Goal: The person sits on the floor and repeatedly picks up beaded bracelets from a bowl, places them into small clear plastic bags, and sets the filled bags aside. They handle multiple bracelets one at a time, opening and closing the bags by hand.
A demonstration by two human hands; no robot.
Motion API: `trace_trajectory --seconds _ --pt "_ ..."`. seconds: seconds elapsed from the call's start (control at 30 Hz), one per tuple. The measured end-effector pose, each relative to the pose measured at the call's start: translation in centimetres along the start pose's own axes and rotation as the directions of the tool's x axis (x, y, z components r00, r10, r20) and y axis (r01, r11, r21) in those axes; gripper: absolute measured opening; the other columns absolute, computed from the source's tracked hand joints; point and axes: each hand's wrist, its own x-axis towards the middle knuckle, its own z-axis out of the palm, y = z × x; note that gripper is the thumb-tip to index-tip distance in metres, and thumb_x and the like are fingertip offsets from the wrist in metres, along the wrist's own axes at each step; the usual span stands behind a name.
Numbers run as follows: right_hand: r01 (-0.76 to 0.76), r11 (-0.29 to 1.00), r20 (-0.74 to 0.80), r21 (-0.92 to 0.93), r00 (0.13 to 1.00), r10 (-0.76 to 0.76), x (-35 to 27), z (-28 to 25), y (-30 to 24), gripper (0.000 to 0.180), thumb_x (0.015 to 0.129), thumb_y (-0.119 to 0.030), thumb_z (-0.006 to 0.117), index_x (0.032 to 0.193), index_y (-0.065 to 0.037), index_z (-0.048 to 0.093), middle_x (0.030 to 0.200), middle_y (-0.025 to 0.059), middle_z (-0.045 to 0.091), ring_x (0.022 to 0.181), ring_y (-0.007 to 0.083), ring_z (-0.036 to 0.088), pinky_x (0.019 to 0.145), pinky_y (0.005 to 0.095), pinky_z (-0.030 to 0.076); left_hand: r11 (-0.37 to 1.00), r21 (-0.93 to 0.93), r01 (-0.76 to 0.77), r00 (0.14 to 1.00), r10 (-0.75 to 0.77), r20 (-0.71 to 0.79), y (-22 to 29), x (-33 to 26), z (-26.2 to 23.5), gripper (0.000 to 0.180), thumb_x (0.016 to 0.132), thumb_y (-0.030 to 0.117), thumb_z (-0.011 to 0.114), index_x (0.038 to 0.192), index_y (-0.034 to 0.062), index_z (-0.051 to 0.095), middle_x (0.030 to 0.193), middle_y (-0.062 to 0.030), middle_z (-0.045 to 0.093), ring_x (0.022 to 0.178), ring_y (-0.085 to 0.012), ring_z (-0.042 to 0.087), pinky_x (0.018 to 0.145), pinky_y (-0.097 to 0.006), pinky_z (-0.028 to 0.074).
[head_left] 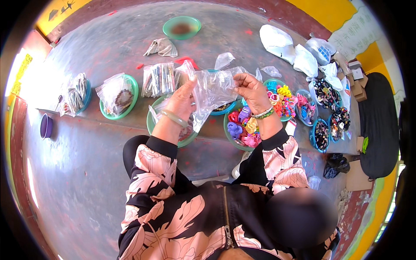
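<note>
Stretched between my two hands is a clear plastic bag (213, 90), crumpled and see-through. My left hand (182, 100), a pale bangle on its wrist, grips the left side of the bag, and part of the plastic hangs down beside it. My right hand (253, 92), with beaded bracelets, pinches the bag's right end between thumb and fingers. Under the right wrist stands a green basin (226, 135) of colourful hair clips and hair ties. Below my left hand is another green basin (150, 123), partly hidden by the arm. A blue basin (229, 110) shows behind the bag.
Bagged pens (158, 80) lie left of the hands. Further left are a green basin (135, 93) with a bagged bracelet and more bagged pens (77, 93). Baskets of dark hair ties (326, 93) and white plastic bags (277, 43) stand right. A purple bucket (46, 126) sits far left.
</note>
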Motion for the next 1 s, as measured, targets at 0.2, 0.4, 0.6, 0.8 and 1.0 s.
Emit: trace_trajectory --seconds 0.2,0.4,0.6,0.8,1.0 --pt "-0.029 1.000 0.123 0.001 0.992 0.029 0.2 1.5 0.1 0.038 0.074 -0.004 0.064 0.110 -0.005 0.051 0.094 0.0002 0.056 0.087 0.0108 0.053 0.083 0.0245 0.042 0.973 0.202 -0.109 0.979 0.141 -0.151 -1.1 0.6 -0.4 0.015 0.086 0.009 0.052 0.090 -0.0034 0.058 0.085 -0.0092 0.063 0.074 -0.0157 0.061 0.069 -0.028 0.050" --pt "0.102 0.912 -0.081 -0.397 0.986 -0.145 0.2 2.6 2.4 0.022 0.083 -0.021 0.059 0.096 -0.003 0.057 0.077 0.0010 0.057 0.072 0.0097 0.054 0.068 0.0248 0.044 0.973 0.181 -0.140 0.975 0.168 -0.147 -1.5 0.5 0.6 0.016 0.086 0.011 0.053 0.092 -0.0027 0.058 0.082 -0.0082 0.062 0.070 -0.0157 0.061 0.066 -0.028 0.050" --pt "0.062 0.917 -0.420 -0.394 0.875 -0.239 0.7 1.4 2.8 0.028 0.086 -0.029 0.054 0.075 -0.004 0.061 0.049 -0.0036 0.045 0.040 0.0026 0.036 0.036 0.0184 0.027 0.974 0.134 -0.180 0.953 0.207 -0.220 -1.0 -0.2 1.5 0.014 0.085 0.014 0.054 0.089 0.0009 0.058 0.078 -0.0054 0.062 0.065 -0.0151 0.060 0.060 -0.027 0.050" --pt "0.088 0.914 -0.437 -0.397 0.857 -0.272 0.8 2.0 2.5 0.031 0.087 -0.031 0.053 0.074 -0.004 0.060 0.043 -0.0048 0.037 0.033 0.0036 0.030 0.032 0.0206 0.022 0.940 0.260 -0.221 0.939 0.277 -0.204 -1.3 0.1 0.3 0.014 0.085 0.017 0.054 0.084 0.0035 0.058 0.068 -0.0053 0.061 0.057 -0.0123 0.057 0.052 -0.024 0.046" --pt "0.048 0.999 -0.515 -0.024 0.856 -0.054 0.8 1.8 1.2 0.034 0.086 -0.032 0.054 0.070 -0.003 0.058 0.052 -0.0042 0.044 0.047 0.0033 0.037 0.042 0.0218 0.030 0.849 0.433 -0.303 0.898 0.407 -0.168 -0.7 -0.4 0.8 0.017 0.087 0.018 0.052 0.080 0.0037 0.058 0.063 -0.0061 0.060 0.052 -0.0106 0.053 0.048 -0.023 0.041"
